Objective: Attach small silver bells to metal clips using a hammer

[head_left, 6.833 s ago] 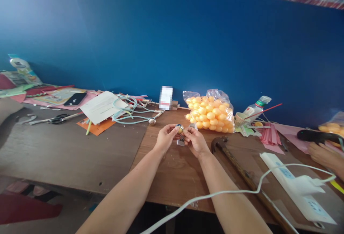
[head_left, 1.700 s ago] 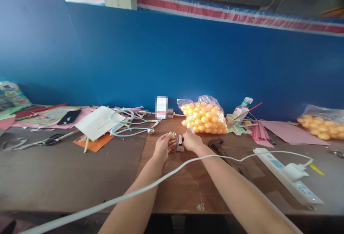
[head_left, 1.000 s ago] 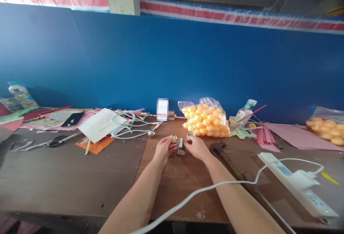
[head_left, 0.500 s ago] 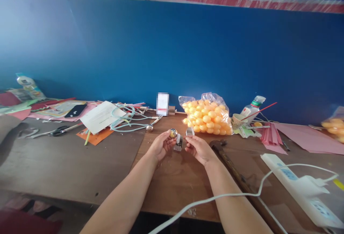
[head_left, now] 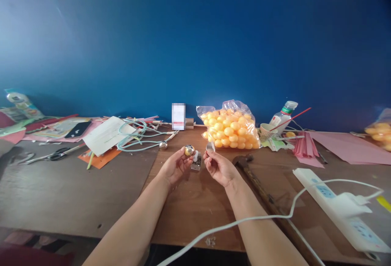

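Observation:
My left hand (head_left: 176,167) pinches a small yellow ball (head_left: 189,150) between thumb and fingers; shiny silver mirror tiles cover part of it. To its right, my right hand (head_left: 222,169) is closed on a small flat silvery piece (head_left: 210,146), held upright at the fingertips. I cannot tell exactly what that piece is. Between the two hands a little clear plastic box (head_left: 196,162) sits on the wooden table, with dark bits inside. Beyond my left hand rests another ball (head_left: 163,145), mirrored all over on the side I see.
Behind my right hand stands a clear bag of yellow balls (head_left: 229,129). A hammer (head_left: 259,184) lies beside my right forearm. The white power strip (head_left: 339,205) sends a cable across that forearm. Scissors (head_left: 58,154), papers (head_left: 106,135) and blue cords (head_left: 137,146) lie at left.
The whole view has swung slightly to the right, so things appear further left. Both hands keep hold of the ball and the silvery piece; the piece looks turned more edge-up.

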